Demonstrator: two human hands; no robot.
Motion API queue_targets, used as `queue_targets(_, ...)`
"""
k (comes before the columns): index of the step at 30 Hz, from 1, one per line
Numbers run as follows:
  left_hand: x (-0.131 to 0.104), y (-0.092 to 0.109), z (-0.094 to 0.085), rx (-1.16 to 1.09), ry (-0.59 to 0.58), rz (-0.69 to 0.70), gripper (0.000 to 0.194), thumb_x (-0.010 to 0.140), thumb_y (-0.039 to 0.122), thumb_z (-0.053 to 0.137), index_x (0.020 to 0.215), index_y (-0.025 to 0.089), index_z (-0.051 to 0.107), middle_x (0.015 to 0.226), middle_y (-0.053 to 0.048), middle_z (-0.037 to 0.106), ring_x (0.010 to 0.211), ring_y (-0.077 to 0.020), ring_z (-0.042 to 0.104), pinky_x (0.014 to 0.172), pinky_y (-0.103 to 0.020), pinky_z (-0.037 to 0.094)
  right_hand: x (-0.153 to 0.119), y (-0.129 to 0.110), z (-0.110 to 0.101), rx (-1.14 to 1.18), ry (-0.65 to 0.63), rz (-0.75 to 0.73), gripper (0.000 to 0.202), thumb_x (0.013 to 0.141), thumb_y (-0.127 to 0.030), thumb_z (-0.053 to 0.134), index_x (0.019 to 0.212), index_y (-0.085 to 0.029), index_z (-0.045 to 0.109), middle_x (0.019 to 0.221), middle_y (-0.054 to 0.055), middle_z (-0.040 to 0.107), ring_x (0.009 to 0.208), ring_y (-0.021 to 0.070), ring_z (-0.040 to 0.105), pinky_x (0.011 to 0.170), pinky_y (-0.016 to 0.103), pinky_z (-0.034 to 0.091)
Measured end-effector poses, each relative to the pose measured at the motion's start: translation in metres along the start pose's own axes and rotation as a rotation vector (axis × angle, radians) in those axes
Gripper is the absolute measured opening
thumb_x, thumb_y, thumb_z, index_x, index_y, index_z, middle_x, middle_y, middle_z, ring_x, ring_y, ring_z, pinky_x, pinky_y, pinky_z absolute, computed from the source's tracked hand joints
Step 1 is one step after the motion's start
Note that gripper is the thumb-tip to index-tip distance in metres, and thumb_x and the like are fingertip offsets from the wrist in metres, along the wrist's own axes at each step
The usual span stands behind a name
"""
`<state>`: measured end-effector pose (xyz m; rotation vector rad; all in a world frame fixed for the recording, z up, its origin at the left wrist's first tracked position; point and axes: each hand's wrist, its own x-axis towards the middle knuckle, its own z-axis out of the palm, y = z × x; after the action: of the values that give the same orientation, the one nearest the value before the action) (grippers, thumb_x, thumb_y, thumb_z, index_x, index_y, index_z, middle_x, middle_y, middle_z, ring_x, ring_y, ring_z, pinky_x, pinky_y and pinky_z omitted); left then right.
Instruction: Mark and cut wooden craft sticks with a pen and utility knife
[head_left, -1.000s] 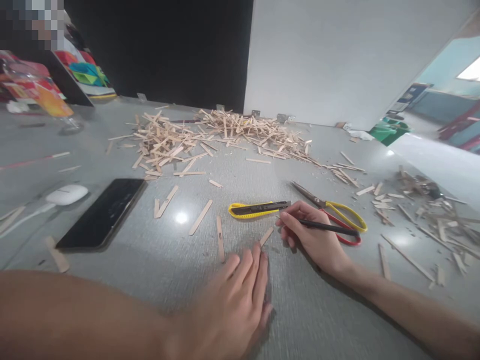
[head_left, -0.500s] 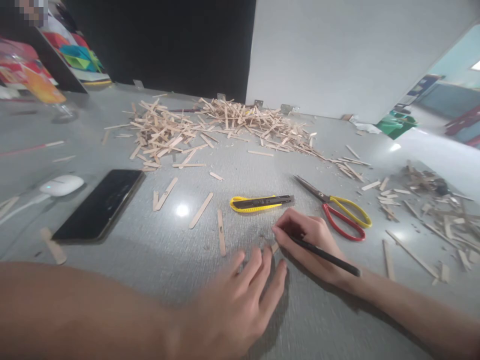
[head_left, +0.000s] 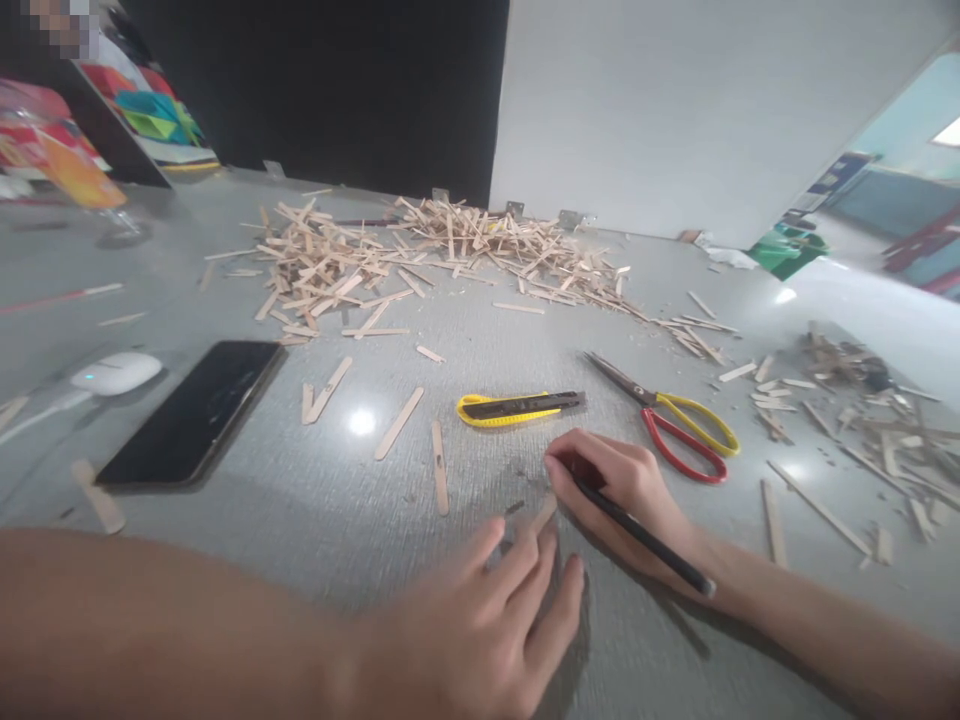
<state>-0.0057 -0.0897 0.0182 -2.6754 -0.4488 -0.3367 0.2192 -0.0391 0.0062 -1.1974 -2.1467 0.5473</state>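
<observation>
My right hand [head_left: 626, 490] is closed around a slim black pen [head_left: 649, 535], its back end slanting down toward my wrist; the tip is hidden behind my fingers. Between my two hands lies a wooden craft stick [head_left: 546, 512], partly covered by them. My left hand [head_left: 495, 610] rests low over the table with its fingers spread, the fingertips at the near end of that stick. Beyond my hands lie a yellow and black utility knife [head_left: 521, 407] and scissors [head_left: 652, 400] with one red and one yellow handle. Another craft stick [head_left: 439, 468] lies left of my fingers.
A heap of craft sticks [head_left: 322, 260] spreads along the back, before a black and white panel [head_left: 622, 110]. Cut pieces [head_left: 892, 440] are scattered at the right. A phone [head_left: 195, 415] and a white mouse-like device [head_left: 116, 372] with a cable lie at the left.
My left hand has shifted slightly right and down, baring more of the craft stick. The back end of the pen has dipped a little; my right hand still holds it.
</observation>
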Motion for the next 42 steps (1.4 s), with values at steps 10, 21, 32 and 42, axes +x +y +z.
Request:
queue_targets(10,-0.002,0.01,0.009,-0.019,0.007,-0.219,0.045,0.106,0.035,0.048,0.131,0.001,0.065,0.12,-0.018,0.077,0.111,-0.0367,0.069,0.1,-0.053,0.039,-0.001,0.002,0.0,0.015,0.007,0.021,0.019,0.105,-0.026,0.053,0.087,-0.023,0.057,0.068,-0.004,0.054,0.057,0.0123,0.048,0.054,0.028,0.037)
queue_targets(21,0.003,0.006,0.008,-0.075,-0.018,-0.245,0.049,0.108,0.037,0.041,0.127,0.0,0.067,0.123,-0.022,0.075,0.113,-0.0356,0.066,0.096,-0.049,0.039,0.003,0.001,-0.003,0.315,0.104,0.239,0.015,0.097,-0.034,0.069,0.089,-0.022,0.069,0.075,0.0,0.067,0.064,0.015,0.06,0.059,0.028,0.047)
queue_targets(32,0.004,0.009,0.006,-0.021,-0.054,-0.18,0.048,0.108,0.029,0.04,0.121,-0.004,0.072,0.122,-0.026,0.075,0.093,-0.0329,0.076,0.063,-0.036,0.055,0.003,-0.005,-0.002,0.617,-0.277,0.457,0.04,0.099,-0.048,0.066,0.072,-0.021,0.055,0.048,-0.004,0.061,0.034,0.0084,0.047,0.034,0.019,0.033)
queue_targets(42,0.002,0.013,0.01,-0.038,-0.083,-0.179,0.05,0.106,0.02,0.031,0.129,-0.012,0.063,0.121,-0.038,0.07,0.072,-0.0313,0.078,0.043,-0.034,0.054,0.005,-0.004,0.002,0.503,-0.265,0.331,0.041,0.102,-0.041,0.064,0.068,-0.022,0.051,0.045,-0.007,0.054,0.037,0.0078,0.047,0.039,0.02,0.034)
